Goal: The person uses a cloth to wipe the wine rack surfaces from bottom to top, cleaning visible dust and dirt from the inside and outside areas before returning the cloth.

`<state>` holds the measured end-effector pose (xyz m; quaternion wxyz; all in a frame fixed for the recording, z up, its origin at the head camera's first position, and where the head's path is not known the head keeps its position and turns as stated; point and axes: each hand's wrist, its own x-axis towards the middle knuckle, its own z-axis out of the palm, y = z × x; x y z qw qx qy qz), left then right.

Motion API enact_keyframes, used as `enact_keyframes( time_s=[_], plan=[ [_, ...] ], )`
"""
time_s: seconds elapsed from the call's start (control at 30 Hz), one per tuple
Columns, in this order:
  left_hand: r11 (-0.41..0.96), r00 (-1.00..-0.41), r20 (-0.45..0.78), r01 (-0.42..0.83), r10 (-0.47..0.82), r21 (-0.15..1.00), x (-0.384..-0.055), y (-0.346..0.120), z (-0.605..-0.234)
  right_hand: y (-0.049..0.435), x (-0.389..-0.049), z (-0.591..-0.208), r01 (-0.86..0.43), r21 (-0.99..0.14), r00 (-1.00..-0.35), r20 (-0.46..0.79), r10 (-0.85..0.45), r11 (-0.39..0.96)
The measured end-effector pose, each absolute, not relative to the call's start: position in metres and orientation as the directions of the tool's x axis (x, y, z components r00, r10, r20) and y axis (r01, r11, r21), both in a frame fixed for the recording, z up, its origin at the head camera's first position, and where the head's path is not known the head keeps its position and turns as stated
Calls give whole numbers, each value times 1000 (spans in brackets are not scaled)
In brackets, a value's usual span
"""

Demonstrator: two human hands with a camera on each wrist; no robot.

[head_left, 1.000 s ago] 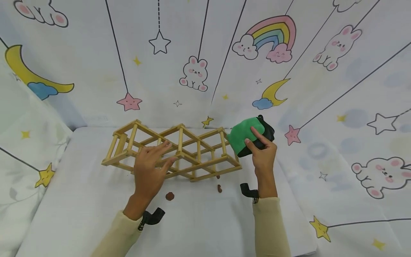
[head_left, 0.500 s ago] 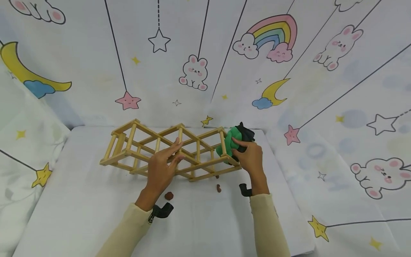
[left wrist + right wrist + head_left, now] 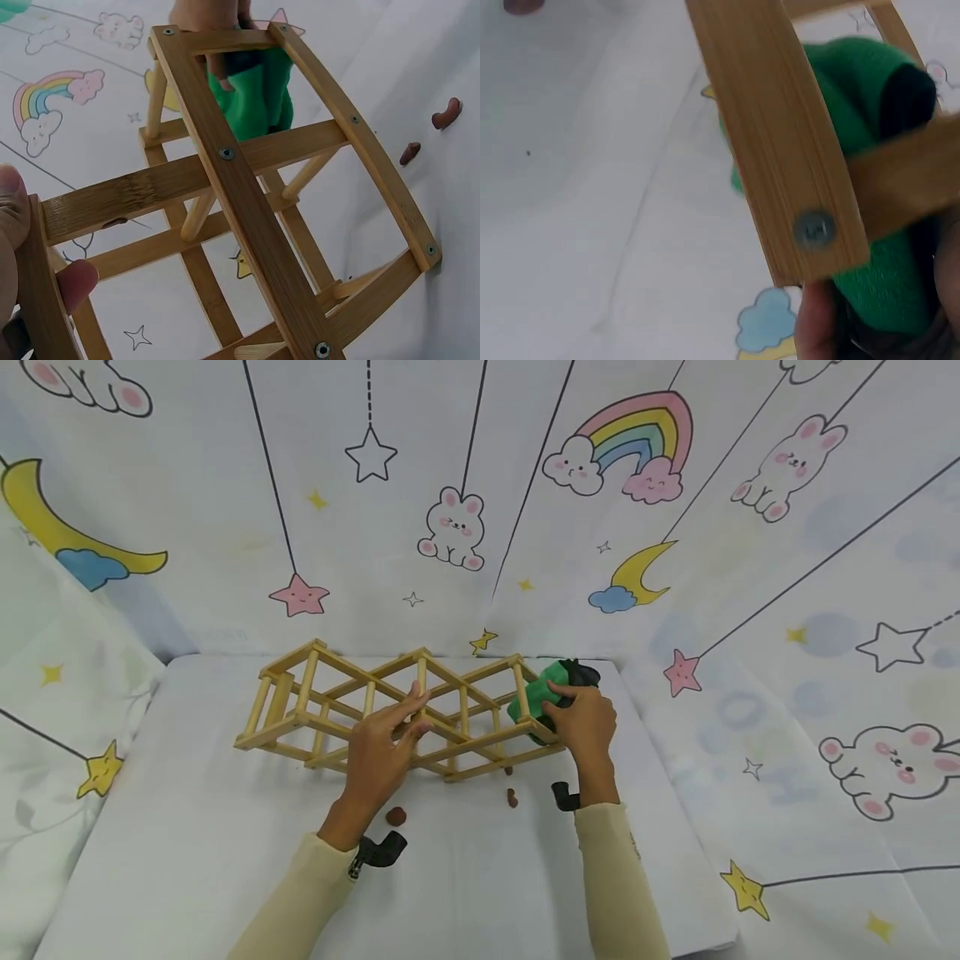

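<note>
A light wooden lattice rack [image 3: 422,672] stands in a zigzag across the white table. My left hand [image 3: 381,747] grips it near the middle; in the left wrist view a thumb [image 3: 77,285] and fingers lie on either side of a slat. At the rack's right end, my right hand [image 3: 588,727] pinches a green-and-black cloth bundle [image 3: 540,693]. The green part reaches in between the end bars, as the left wrist view shows too, while the black part stays outside. In the right wrist view a slat [image 3: 780,135] covers part of the green cloth [image 3: 885,292].
In front of the rack lie a round brown piece [image 3: 396,816] and a curved brown piece [image 3: 512,797], with a small one [image 3: 409,154] close to the rack. Behind the table [image 3: 480,893] hangs a white cloth backdrop printed with rabbits, stars and a rainbow [image 3: 637,439].
My right hand has brought the cloth bundle left and down into the rack's right end. My left hand has moved right along the rack and now holds its middle.
</note>
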<state>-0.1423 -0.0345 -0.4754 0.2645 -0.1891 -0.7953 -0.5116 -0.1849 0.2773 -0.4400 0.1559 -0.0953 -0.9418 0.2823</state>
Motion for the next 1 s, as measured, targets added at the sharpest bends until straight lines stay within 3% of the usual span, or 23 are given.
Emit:
enact_keyframes(
  time_s=[0.07,0.17,0.23,0.3,0.43,0.5,0.6,0.67,0.87,1.0],
  plan=[
    [404,-794,606,566,35,718,-142,-35,-476,279,-184,-437,77,-608,-937,228,266,790],
    [403,-805,592,556,42,727,-142,-35,-477,281,-184,-439,-58,-786,-956,222,194,615],
    [404,-808,588,553,46,729,-142,-34,-477,283,-186,-441,-97,-830,-963,219,160,549],
    [408,-810,584,548,44,730,-142,-34,-476,284,-188,-442,-48,-780,-962,203,180,624],
    [410,-810,585,546,37,730,-142,-35,-474,285,-189,-438,120,-568,-941,197,276,814],
    [403,-812,583,547,40,734,-142,-36,-474,284,-188,-434,90,-618,-936,215,278,781],
    [393,-816,576,545,47,740,-142,-36,-474,283,-189,-433,-83,-779,-942,265,205,622],
    [392,-821,569,540,48,745,-142,-36,-473,283,-192,-435,-128,-806,-948,271,168,578],
    [386,-822,568,539,47,749,-141,-37,-471,293,-190,-424,24,-537,-969,196,152,843],
    [378,-820,570,545,54,748,-141,-37,-471,288,-187,-399,-158,-625,-927,361,104,764]
  ],
)
